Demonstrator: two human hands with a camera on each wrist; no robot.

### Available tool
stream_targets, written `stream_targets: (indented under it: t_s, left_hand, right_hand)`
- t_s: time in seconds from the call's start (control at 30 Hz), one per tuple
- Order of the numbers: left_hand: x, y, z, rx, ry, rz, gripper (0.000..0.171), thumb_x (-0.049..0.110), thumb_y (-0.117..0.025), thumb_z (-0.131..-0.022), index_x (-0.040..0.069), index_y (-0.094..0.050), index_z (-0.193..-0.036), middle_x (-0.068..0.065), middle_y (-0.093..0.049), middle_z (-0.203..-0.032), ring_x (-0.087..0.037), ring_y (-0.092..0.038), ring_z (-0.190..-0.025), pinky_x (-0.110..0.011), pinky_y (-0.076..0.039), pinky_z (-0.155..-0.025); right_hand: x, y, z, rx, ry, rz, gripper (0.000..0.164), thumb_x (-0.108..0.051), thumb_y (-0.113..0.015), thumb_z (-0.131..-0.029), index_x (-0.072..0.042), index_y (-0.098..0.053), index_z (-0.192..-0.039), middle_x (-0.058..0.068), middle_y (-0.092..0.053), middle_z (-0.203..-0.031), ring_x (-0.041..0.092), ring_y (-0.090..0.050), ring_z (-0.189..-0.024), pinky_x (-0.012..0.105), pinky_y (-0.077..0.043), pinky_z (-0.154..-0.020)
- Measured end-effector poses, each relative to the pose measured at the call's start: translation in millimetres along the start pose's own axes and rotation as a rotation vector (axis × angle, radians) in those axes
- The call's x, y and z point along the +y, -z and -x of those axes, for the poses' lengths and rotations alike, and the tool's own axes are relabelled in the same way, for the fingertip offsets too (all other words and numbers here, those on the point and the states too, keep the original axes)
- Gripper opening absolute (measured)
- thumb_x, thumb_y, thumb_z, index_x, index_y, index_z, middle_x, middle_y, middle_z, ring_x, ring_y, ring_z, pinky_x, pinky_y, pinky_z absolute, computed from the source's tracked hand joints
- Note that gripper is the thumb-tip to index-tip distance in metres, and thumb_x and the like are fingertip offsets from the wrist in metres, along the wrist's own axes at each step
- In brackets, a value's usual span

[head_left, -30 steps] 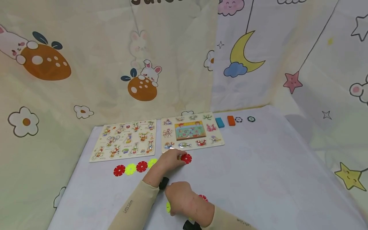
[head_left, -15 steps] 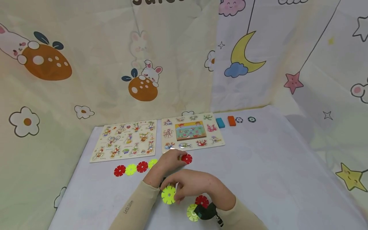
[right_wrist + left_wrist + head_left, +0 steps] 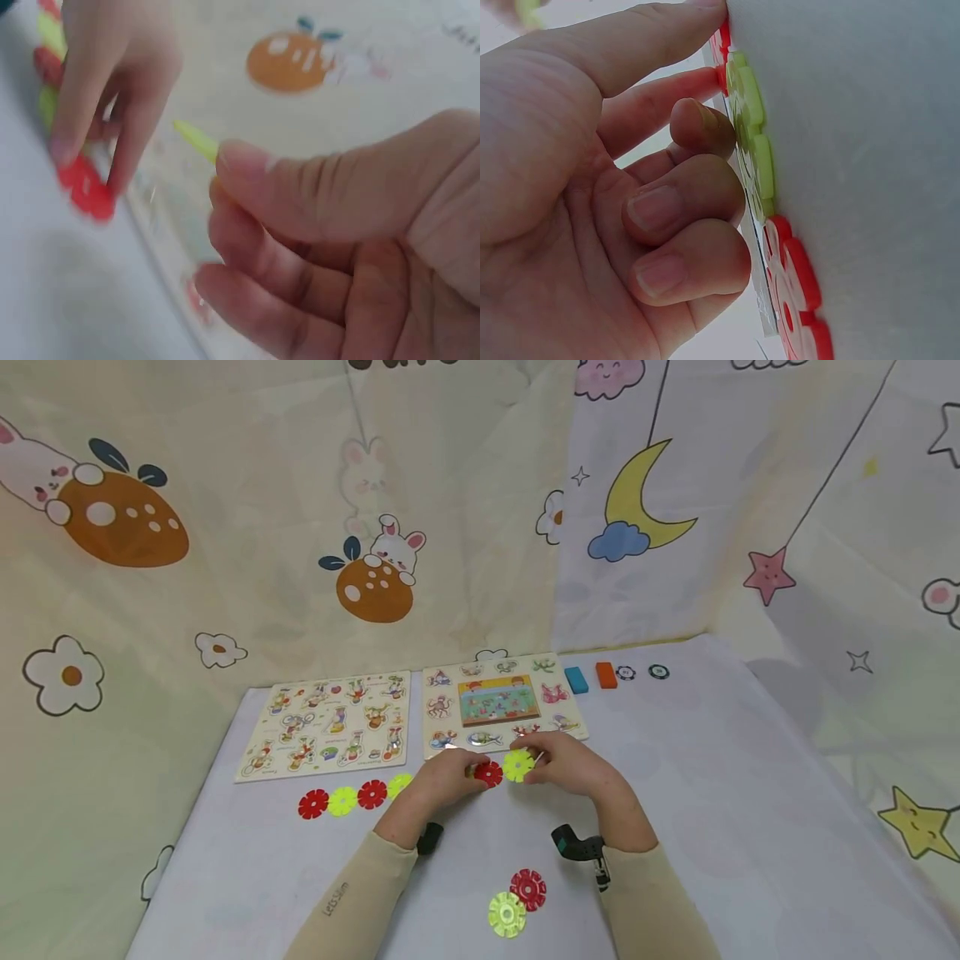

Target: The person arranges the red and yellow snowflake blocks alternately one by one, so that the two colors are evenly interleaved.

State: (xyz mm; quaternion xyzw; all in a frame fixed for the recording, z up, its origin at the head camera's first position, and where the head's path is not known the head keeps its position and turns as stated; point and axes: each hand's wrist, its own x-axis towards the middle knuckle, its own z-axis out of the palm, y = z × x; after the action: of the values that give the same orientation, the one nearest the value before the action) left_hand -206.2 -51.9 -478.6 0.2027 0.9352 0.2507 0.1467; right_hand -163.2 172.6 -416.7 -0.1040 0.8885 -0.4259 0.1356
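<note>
A row of red and yellow-green notched plastic discs lies on the white cloth, starting with a red disc (image 3: 313, 804). My left hand (image 3: 447, 779) covers part of the row and pinches the red notched disc (image 3: 491, 775) at its right end between thumb and finger. In the left wrist view, a yellow-green disc (image 3: 748, 112) and another red disc (image 3: 799, 292) lie edge to edge beside the curled fingers. My right hand (image 3: 568, 762) pinches a yellow-green notched disc (image 3: 517, 766) just right of that end disc; whether the two touch is unclear.
Nearer me lie a loose red disc (image 3: 528, 890) and a yellow-green disc (image 3: 507, 915), overlapping or touching. Two picture puzzle boards, one left (image 3: 322, 727) and one right (image 3: 442, 743), stand behind the row. Blue (image 3: 576, 680) and orange blocks (image 3: 606, 675) and two round chips are at the back.
My right hand has lifted a yellow-green disc from near the front and carried it forward and right, to the row's right end. The left hand has stayed on the red disc.
</note>
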Motion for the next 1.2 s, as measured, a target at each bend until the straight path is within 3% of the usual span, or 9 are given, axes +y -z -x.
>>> stream_targets:
  t_s: [0.17, 0.37, 0.57, 0.73, 0.93, 1.2]
  left_hand:
    - [0.4, 0.3, 0.9, 0.006, -0.009, -0.004, 0.045, 0.034, -0.074, -0.081, 0.023, -0.064, -0.124, 0.010, -0.056, -0.080, -0.014, -0.051, -0.078, -0.030, -0.042, -0.066]
    - [1.9, 1.0, 1.7, 0.002, -0.007, -0.006, 0.045, 0.035, -0.074, -0.081, 0.023, -0.064, -0.124, 0.010, -0.056, -0.080, -0.015, -0.051, -0.079, -0.031, -0.042, -0.067]
    - [2.0, 1.4, 2.4, 0.000, -0.010, -0.015, 0.046, 0.036, -0.073, -0.081, 0.023, -0.063, -0.125, 0.009, -0.057, -0.085, -0.015, -0.051, -0.080, -0.031, -0.042, -0.069]
    - [1.2, 0.6, 1.5, 0.004, -0.030, -0.034, 0.046, 0.036, -0.073, -0.081, 0.022, -0.063, -0.124, 0.009, -0.057, -0.082, -0.015, -0.051, -0.079, -0.030, -0.042, -0.068]
    - [3.1, -0.6, -0.9, 0.015, -0.043, -0.054, 0.045, 0.034, -0.073, -0.081, 0.021, -0.063, -0.123, 0.009, -0.060, -0.093, -0.014, -0.051, -0.081, -0.030, -0.043, -0.072]
    - [27.0, -5.0, -12.5, 0.033, -0.100, -0.080, 0.046, 0.032, -0.074, -0.081, 0.015, -0.063, -0.122, 0.001, -0.064, -0.106, -0.015, -0.052, -0.085, -0.034, -0.046, -0.079]
  right_hand:
    - [25, -2, -14, 0.051, -0.090, 0.024, 0.047, -0.008, -0.076, -0.078, -0.013, -0.063, -0.123, 0.006, -0.053, -0.091, 0.022, -0.048, -0.088, 0.030, -0.045, -0.069]
    - [51, -17, -32, 0.055, -0.123, 0.029, 0.046, -0.012, -0.078, -0.077, -0.015, -0.064, -0.120, 0.006, -0.051, -0.088, 0.021, -0.047, -0.085, 0.032, -0.042, -0.069]
    - [49, -28, -36, 0.094, -0.148, 0.101, 0.045, -0.018, -0.081, -0.074, -0.015, -0.063, -0.115, 0.006, -0.050, -0.086, 0.020, -0.048, -0.082, 0.034, -0.039, -0.067]
    - [49, -27, -35, 0.106, -0.185, 0.129, 0.033, -0.015, -0.078, -0.076, -0.011, -0.065, -0.106, 0.006, -0.049, -0.087, 0.020, -0.047, -0.083, 0.033, -0.039, -0.067]
    - [46, -26, -35, 0.107, -0.187, 0.144, 0.028, -0.014, -0.077, -0.077, -0.010, -0.066, -0.103, 0.006, -0.050, -0.085, 0.020, -0.047, -0.081, 0.033, -0.040, -0.067]
    - [49, -27, -34, 0.111, -0.174, 0.119, 0.028, -0.014, -0.077, -0.077, -0.011, -0.066, -0.102, 0.006, -0.050, -0.084, 0.019, -0.047, -0.081, 0.033, -0.039, -0.067]
